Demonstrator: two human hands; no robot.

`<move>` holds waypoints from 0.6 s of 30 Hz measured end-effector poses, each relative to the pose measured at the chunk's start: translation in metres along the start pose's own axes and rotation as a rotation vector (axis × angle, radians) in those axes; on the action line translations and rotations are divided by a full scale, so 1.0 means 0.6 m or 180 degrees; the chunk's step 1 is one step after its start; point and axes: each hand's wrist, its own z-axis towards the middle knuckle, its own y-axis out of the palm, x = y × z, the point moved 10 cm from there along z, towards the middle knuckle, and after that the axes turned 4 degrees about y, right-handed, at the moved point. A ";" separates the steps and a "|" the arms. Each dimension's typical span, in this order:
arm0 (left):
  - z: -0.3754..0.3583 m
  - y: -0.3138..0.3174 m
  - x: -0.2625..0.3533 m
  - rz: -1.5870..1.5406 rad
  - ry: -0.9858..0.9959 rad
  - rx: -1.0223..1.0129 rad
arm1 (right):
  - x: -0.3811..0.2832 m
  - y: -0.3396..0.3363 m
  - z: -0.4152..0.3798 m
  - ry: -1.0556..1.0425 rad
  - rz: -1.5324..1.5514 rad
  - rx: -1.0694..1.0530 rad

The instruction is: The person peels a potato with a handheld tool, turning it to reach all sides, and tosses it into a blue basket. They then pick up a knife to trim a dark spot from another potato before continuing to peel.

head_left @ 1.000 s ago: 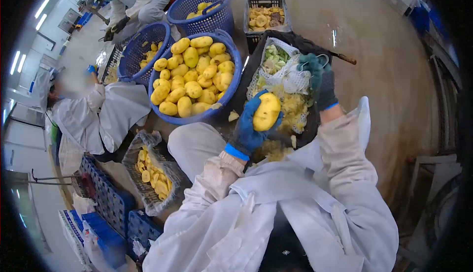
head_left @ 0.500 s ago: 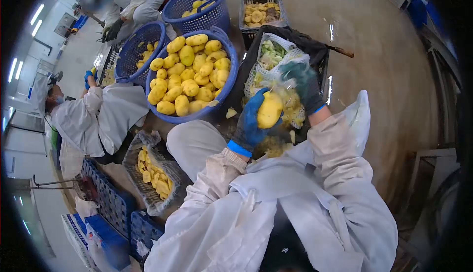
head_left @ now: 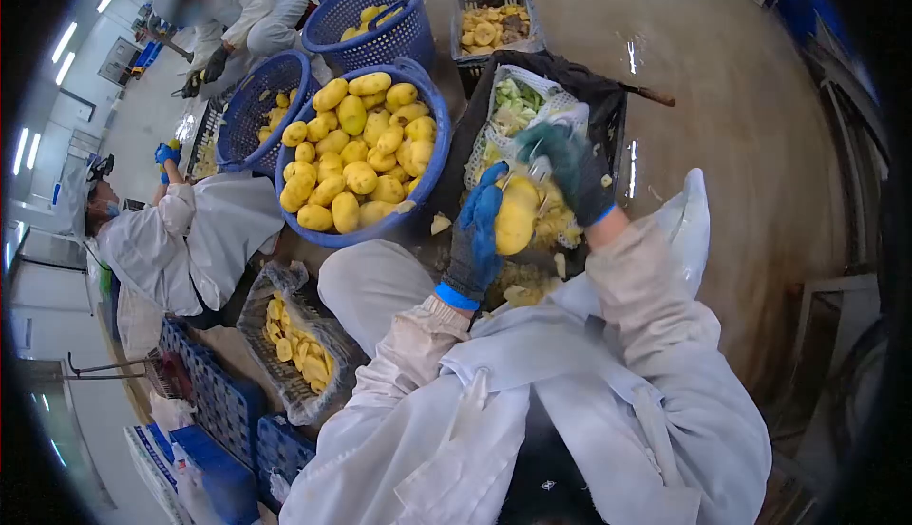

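Observation:
In a blue-and-grey glove, my left hand (head_left: 483, 226) is closed around a large yellow potato (head_left: 516, 216), cradling it from the left. My right hand (head_left: 568, 166), in a dark green glove, is closed on a small peeler (head_left: 541, 175) whose metal part lies against the potato's upper right; motion blurs it. Beneath both hands, a black-lined crate (head_left: 465, 150) holds a white mesh bag (head_left: 570, 116) with green scraps and pale peelings (head_left: 551, 230). To the left stands a round blue basket (head_left: 434, 178) heaped with yellow potatoes (head_left: 356, 150).
Two more blue baskets (head_left: 423, 36) (head_left: 233, 135) stand behind. A lined crate of potato slices (head_left: 304, 349) sits at my left knee. Another crate of slices (head_left: 494, 31) is at the back. Two co-workers (head_left: 190, 230) (head_left: 252, 7) crouch to the left. A handle (head_left: 651, 95) sticks out from the black-lined crate.
My right hand has moved left and slightly down onto the potato, bringing the peeler against it. My left hand has turned the potato slightly, and the view has shifted a little.

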 end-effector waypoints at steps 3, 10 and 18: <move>-0.003 -0.007 0.010 -0.0136 -0.0150 0.0042 | 0.054 -0.104 0.010 0.0598 0.1104 0.0905; -0.006 -0.005 -0.017 -0.0203 0.0037 0.0256 | -0.019 -0.050 -0.026 -0.0134 -0.0181 0.0421; -0.056 0.064 -0.071 -0.4653 -0.2422 0.0808 | 0.030 -0.077 -0.023 -0.0012 0.0119 0.0695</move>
